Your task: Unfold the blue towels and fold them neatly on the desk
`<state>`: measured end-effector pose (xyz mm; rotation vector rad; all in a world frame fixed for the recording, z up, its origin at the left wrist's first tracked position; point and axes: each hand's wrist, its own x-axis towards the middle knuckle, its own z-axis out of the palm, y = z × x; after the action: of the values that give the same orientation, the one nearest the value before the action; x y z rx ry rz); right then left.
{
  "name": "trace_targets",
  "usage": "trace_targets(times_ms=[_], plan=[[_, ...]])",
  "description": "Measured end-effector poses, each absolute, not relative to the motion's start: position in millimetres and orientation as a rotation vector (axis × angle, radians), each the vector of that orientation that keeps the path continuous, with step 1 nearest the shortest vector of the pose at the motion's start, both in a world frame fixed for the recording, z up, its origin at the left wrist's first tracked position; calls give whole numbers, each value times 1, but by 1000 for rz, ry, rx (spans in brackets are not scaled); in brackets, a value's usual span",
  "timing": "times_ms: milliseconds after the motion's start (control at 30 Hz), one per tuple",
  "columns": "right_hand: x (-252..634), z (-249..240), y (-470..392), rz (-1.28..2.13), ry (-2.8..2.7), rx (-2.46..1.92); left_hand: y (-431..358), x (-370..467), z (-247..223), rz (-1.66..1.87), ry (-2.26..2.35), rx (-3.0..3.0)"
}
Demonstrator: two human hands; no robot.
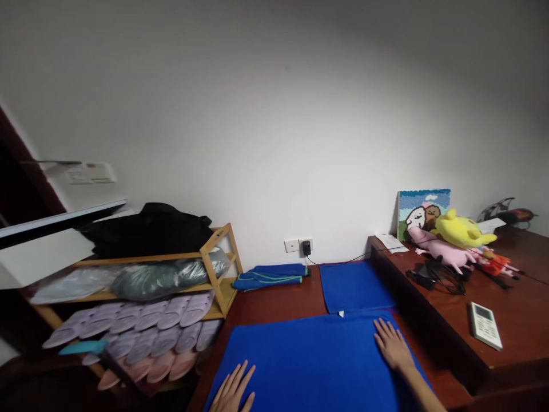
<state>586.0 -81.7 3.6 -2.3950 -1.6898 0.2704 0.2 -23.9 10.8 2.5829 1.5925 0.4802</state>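
Observation:
A large blue cloth [313,360] lies spread over the reddish-brown table. My left hand [234,389] rests flat on its left side near the bottom of the view, fingers apart. Toward the cloth's far right corner, my right hand [393,345] is also laid flat with its fingers spread. Neither hand grips anything. Behind the large cloth is a smaller blue cloth [355,286], lying flat, and a small white tag [341,313] shows where the two meet. A folded blue cloth with green edging [272,277] sits by the wall.
On the left, a wooden rack [218,274] holds several slippers [150,313], wrapped items and a black bag [150,232]. A higher brown surface [523,320] on the right carries plush toys [458,229], a white remote [485,325] and cables. A plugged-in charger [306,248] trails its cord rightward.

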Motion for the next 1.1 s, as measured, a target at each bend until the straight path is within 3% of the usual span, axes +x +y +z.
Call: trace_targets(times_ms=[133, 433, 767, 1100], plan=[[628, -12, -94, 225, -1644, -2427, -29, 4, 17, 444, 1604, 2597], [632, -26, -94, 217, -1639, -2410, -31, 3, 20, 373, 1604, 2670], [640, -40, -98, 235, -1613, -2341, -47, 4, 18, 590, 1899, 2585], [651, -57, -97, 289, -1460, -2113, -67, -55, 22, 250, 1929, 2508]])
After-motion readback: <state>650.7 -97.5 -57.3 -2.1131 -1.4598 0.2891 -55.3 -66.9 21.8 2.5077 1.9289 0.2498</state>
